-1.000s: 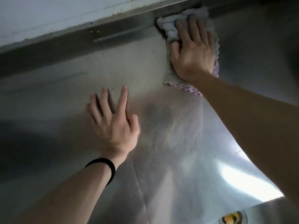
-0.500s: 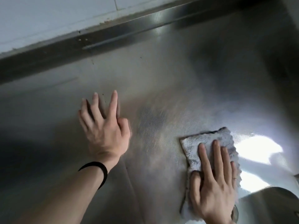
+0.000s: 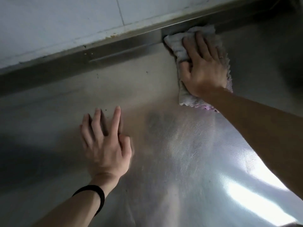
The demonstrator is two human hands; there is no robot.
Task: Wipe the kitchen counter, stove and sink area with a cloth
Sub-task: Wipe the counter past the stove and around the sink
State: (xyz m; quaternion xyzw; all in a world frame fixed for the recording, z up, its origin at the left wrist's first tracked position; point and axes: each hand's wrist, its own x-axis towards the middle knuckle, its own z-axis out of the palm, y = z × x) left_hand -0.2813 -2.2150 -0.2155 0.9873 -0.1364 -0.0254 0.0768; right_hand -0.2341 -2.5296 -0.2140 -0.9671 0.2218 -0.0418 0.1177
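A stainless steel counter (image 3: pixel 147 185) with a fine embossed texture fills the view. My right hand (image 3: pixel 205 69) presses flat on a grey cloth (image 3: pixel 178 48) with a pink fringe, at the far edge where the counter meets the raised metal back lip (image 3: pixel 114 48). The cloth's top corner touches that lip. My left hand (image 3: pixel 106 145) rests palm down on the bare counter at centre left, fingers spread, holding nothing. A black band circles the left wrist.
White wall tiles (image 3: pixel 65 22) rise behind the metal back lip. A few small dark specks (image 3: pixel 147 72) lie on the counter near the lip. Bright light reflects off the counter at the lower right (image 3: pixel 254 197).
My right hand has pushed the cloth from the near right part of the counter up to the back lip. The left hand has stayed in about the same place.
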